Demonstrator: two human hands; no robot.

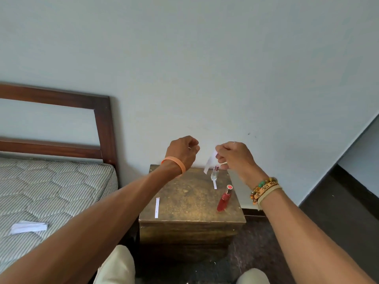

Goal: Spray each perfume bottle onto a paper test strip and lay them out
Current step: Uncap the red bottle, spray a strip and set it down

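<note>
My right hand [235, 158] pinches a white paper strip [210, 161] that hangs down above the back of the brown wooden stand [184, 203]. My left hand [182, 150] is raised just left of the strip with its fingers curled closed; nothing shows inside it. Below the strip, a small clear bottle [214, 174] with a dark cap stands on the stand, and a strip [215, 184] lies at its base. A red bottle [224, 198] with a red cap is near the right edge. Another strip [157, 208] lies near the left edge.
A pile of spare white strips [28, 227] lies on the striped mattress [51, 191] to the left, under a dark wooden headboard [102, 124]. The stand is against a pale wall. My knees [117, 265] are just below it, over a dark floor.
</note>
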